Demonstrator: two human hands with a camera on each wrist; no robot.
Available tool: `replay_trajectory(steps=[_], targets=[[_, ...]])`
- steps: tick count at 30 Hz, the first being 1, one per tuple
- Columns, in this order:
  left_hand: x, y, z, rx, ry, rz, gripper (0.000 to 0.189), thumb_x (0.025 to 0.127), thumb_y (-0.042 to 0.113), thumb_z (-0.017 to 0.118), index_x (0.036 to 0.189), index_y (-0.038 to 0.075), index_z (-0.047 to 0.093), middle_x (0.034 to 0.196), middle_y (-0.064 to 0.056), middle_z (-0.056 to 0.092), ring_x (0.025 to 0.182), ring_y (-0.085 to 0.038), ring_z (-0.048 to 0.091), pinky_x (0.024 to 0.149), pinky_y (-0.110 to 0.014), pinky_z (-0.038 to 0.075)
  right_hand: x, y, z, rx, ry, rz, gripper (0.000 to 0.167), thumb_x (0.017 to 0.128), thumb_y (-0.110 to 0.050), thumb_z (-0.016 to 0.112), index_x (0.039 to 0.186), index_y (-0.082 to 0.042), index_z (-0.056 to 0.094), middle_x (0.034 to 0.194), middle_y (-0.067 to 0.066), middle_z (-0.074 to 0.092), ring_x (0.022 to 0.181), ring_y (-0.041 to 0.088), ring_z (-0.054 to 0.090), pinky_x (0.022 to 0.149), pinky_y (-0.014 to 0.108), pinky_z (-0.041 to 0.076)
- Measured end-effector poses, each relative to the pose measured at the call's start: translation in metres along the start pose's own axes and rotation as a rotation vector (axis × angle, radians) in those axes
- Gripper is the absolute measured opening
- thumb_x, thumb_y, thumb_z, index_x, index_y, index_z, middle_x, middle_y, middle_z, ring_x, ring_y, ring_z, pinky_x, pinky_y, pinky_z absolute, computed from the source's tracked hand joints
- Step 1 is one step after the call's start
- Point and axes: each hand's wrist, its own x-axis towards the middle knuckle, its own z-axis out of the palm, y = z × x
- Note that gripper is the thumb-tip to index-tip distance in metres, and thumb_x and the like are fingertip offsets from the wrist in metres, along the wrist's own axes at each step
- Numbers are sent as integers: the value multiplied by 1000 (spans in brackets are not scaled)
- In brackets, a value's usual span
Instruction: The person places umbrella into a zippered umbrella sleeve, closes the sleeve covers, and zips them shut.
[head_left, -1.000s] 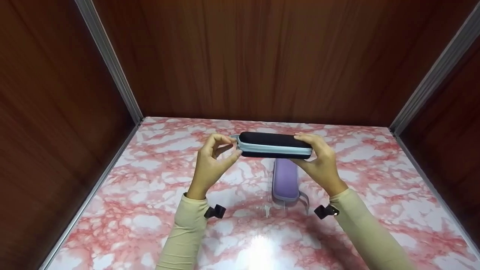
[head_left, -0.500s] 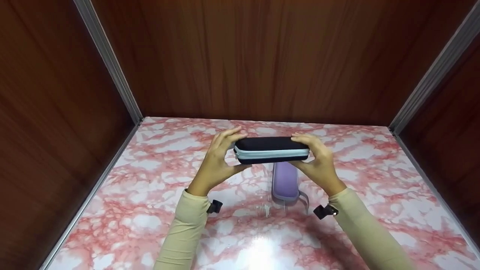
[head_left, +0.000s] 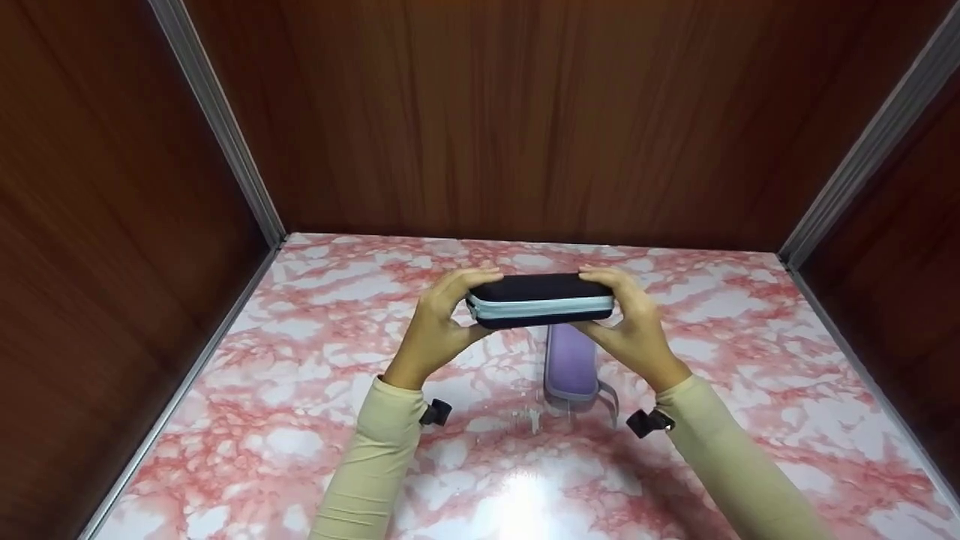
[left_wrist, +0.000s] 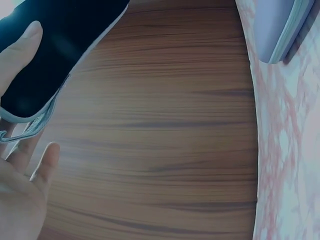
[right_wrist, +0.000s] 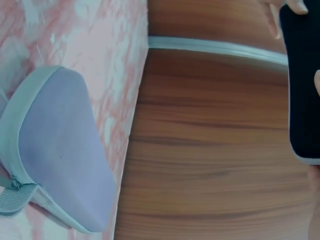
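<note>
A black zippered case [head_left: 540, 288] with a pale blue zipper band is held level above the table, its zipper side toward me. My left hand [head_left: 436, 330] grips its left end, thumb below and fingers on top. At the other end my right hand [head_left: 634, 330] grips it the same way. In the left wrist view the thumb lies on the black case [left_wrist: 65, 50], and a grey strap loop [left_wrist: 37, 125] hangs from its end by the fingers. Below, a purple zippered case [head_left: 571, 361] with grey trim and a strap lies on the table, partly hidden behind the black one.
The table [head_left: 300, 405] has a red and white marbled top. A dark wooden panel [head_left: 525, 120] rises at the back, with more panels left and right. Metal posts [head_left: 225, 120] stand at the corners.
The left hand has gone from pinching at the strap end to gripping the case's left end. The black case has turned slightly and shifted a little left. The purple case has stayed put.
</note>
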Motion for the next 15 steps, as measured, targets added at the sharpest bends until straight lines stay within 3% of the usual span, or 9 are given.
replay_trajectory(steps=[5, 10, 15], targets=[[1, 2, 3, 5, 11, 29, 58, 77, 3, 86, 130, 13, 64, 127, -1, 62, 119, -18, 58, 102, -36, 45, 4, -1, 1, -50, -40, 7, 67, 69, 1, 90, 129, -7, 62, 130, 13, 62, 118, 28, 56, 103, 31, 40], [0, 7, 7, 38, 21, 49, 58, 77, 4, 87, 130, 14, 64, 127, 0, 62, 117, -17, 58, 102, -33, 45, 7, -1, 5, -126, -100, 1, 69, 73, -2, 87, 134, -8, 58, 136, 13, 57, 126, 30, 50, 107, 43, 37], [3, 16, 11, 146, 6, 68, 58, 78, 9, 87, 131, 17, 64, 125, 0, 63, 116, -14, 58, 101, -29, 46, 9, -4, 10, -170, -135, -23, 70, 75, -6, 85, 138, -9, 56, 138, 14, 56, 130, 29, 47, 107, 48, 36]])
